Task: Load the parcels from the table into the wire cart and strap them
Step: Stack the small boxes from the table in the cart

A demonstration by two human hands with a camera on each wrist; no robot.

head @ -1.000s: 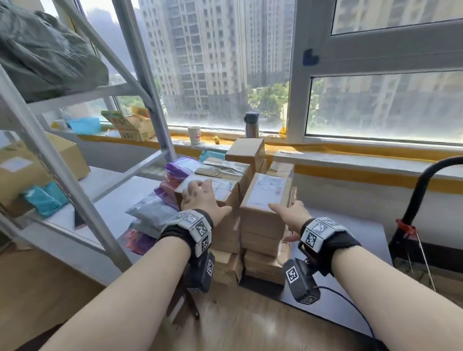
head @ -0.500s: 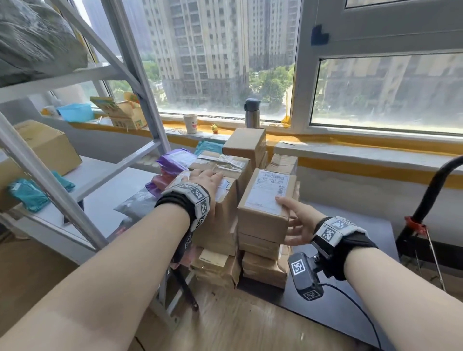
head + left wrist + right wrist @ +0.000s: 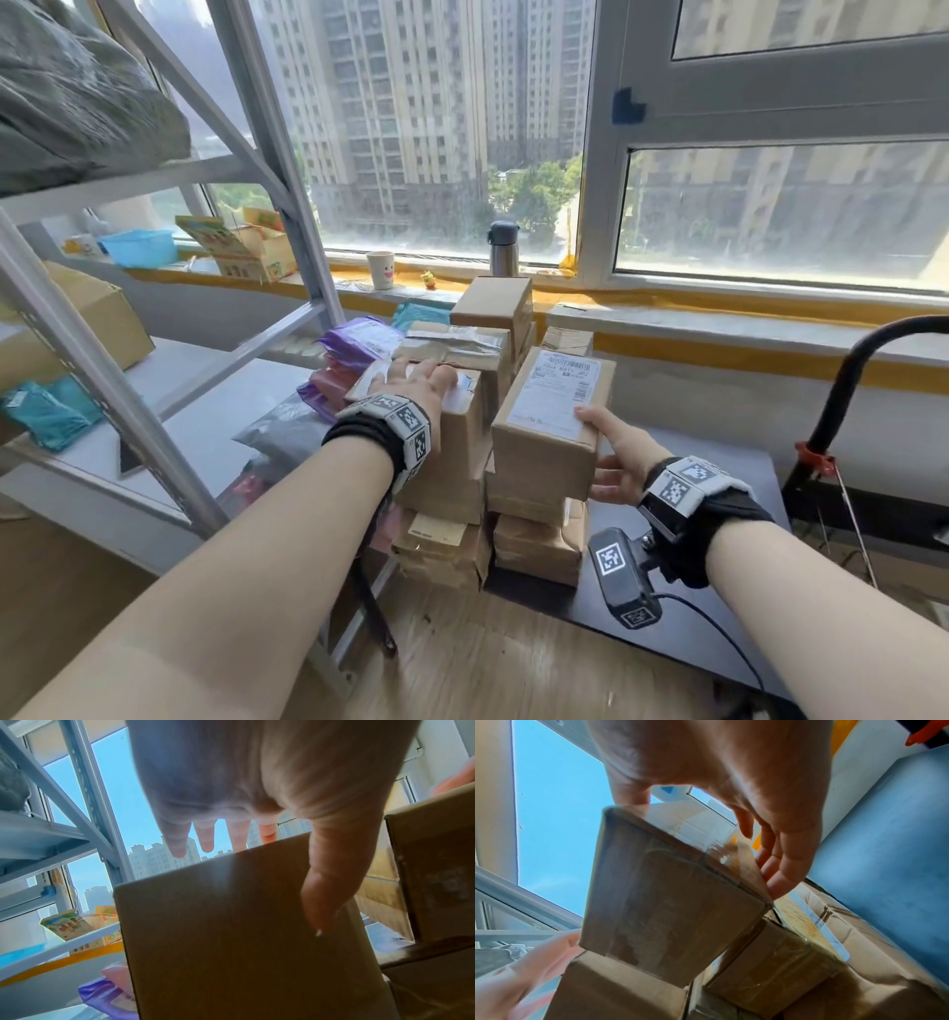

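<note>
Since a moment ago the labelled box has come up off its stack, tilted, and my right hand has slid further under its right side, thumb on the white shipping label, fingers curled against the side wall. My left hand has moved forward across the top of the neighbouring taller box, fingers straight over its far edge and thumb down its near face. Both brown cardboard boxes are taped; they stand just beside each other atop other parcels on the dark surface, with purple poly mailers at the left.
</note>
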